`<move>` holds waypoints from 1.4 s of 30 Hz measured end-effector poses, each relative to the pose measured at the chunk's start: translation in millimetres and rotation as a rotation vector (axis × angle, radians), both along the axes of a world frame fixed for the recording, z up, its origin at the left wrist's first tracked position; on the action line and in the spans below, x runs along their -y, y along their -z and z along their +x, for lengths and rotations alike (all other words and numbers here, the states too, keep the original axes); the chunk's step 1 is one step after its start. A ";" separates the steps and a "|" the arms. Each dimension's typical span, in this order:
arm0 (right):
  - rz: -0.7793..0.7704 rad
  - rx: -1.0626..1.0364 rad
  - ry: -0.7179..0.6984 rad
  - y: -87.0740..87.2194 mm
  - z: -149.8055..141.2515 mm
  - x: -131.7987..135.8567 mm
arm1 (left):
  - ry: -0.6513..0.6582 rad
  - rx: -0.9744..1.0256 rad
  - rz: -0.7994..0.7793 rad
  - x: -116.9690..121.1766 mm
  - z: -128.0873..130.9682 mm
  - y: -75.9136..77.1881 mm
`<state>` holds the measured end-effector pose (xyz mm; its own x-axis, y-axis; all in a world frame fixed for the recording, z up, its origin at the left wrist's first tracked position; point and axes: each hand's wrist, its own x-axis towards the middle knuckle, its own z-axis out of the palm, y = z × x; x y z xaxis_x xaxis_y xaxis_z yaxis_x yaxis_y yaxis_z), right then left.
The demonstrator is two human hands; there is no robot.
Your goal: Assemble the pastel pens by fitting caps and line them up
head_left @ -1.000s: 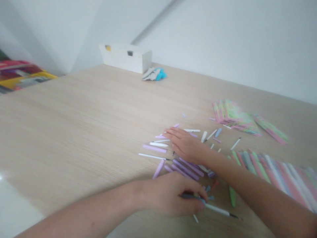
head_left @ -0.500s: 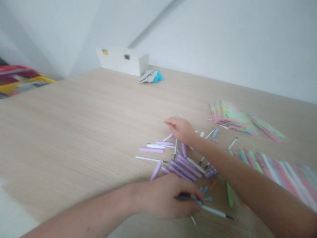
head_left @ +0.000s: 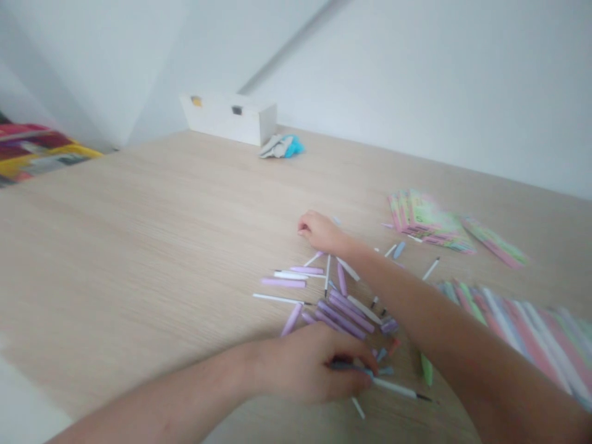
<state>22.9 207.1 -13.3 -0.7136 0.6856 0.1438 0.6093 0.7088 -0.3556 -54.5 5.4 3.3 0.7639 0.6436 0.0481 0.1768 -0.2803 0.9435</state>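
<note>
My left hand [head_left: 319, 364] is closed around a slim white paintbrush [head_left: 395, 387] with a dark tip and a bluish section at the fingers. The brush points right, just above the table. My right hand [head_left: 321, 233] is farther out over the table, its fingers curled in; whatever they may hold is hidden. Below it lie purple tubes [head_left: 342, 317], a lilac piece [head_left: 283, 283] and thin white sticks with dark tips, one a white stick [head_left: 277, 298]. A green piece [head_left: 426, 370] and an orange piece [head_left: 394, 346] rest beside my right forearm.
Printed packets [head_left: 425, 216] lie stacked at the right, a single packet [head_left: 494, 240] beside them. A row of coloured tubes [head_left: 522, 327] spreads along the right. At the back stand a white box [head_left: 226, 120] and a crumpled grey-and-blue cloth item [head_left: 282, 147]. Yellow bin [head_left: 55, 157] far left.
My right hand has moved slightly left and away from me, and its outstretched fingers have curled in. My left hand keeps the paintbrush in nearly the same place.
</note>
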 end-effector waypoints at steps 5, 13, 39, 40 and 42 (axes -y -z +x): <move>-0.067 -0.031 0.030 -11.3 25.6 23.5 | 0.006 0.014 0.010 -0.5 0.8 -2.1; -0.432 -0.429 0.254 -35.6 88.1 98.3 | 0.000 -0.008 -0.002 -0.8 1.3 -1.7; 0.120 0.057 0.247 -10.0 120.0 115.0 | -0.038 -0.176 -0.111 1.7 2.9 -8.1; 0.166 0.081 0.280 -10.0 122.9 106.9 | -0.039 -0.186 -0.114 1.6 2.9 -8.9; 0.263 0.176 0.388 -10.5 131.0 85.4 | -0.039 -0.207 -0.128 1.8 3.1 -10.6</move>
